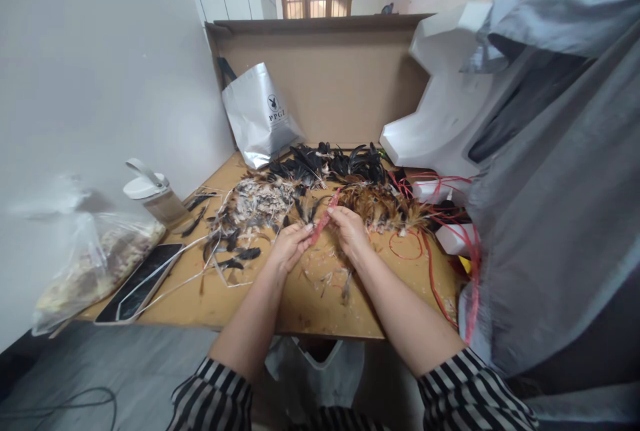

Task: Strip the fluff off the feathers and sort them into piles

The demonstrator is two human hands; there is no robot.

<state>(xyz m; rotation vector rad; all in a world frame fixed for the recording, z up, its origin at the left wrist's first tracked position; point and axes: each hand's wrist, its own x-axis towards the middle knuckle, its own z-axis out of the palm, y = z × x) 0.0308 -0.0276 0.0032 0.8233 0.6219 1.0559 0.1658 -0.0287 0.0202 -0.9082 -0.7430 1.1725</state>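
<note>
Centre of frame: red strip (323, 221) pinched between left hand (290, 244) and right hand (350, 231), both clamped on it, slanting up toward feather piles (320, 184) above, over wooden counter (310, 304). Phone (143, 281) at lower left.

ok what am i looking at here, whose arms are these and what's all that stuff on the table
The single picture comes from a camera worn on a person's head, looking down at their own two bare hands. The left hand and right hand together hold a red strip between them. Below is a wooden table strewn with feathers: black feathers at the back, brown feathers to the right, speckled pale ones to the left. Also there: a phone, a lidded jar, a silver bag and red cords.
</note>
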